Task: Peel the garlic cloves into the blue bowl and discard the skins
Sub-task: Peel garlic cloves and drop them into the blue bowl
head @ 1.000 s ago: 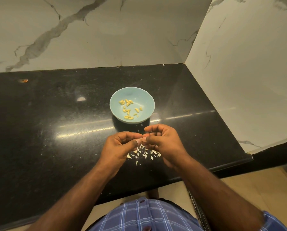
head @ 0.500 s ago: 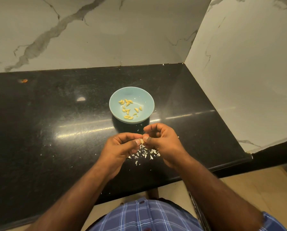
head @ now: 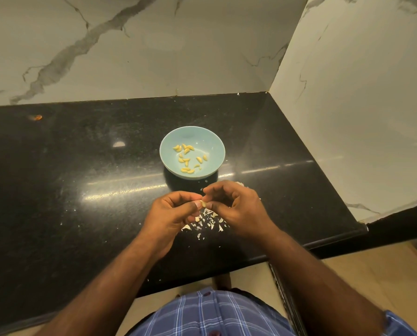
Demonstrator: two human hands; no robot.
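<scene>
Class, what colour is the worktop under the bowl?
Black, speckled and glossy worktop, seen in the head view.

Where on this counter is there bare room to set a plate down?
Left of the blue bowl, the black counter lies bare up to the marble wall. Right of the bowl, a smaller patch. Crowded: the garlic skins under the left hand and right hand.
</scene>
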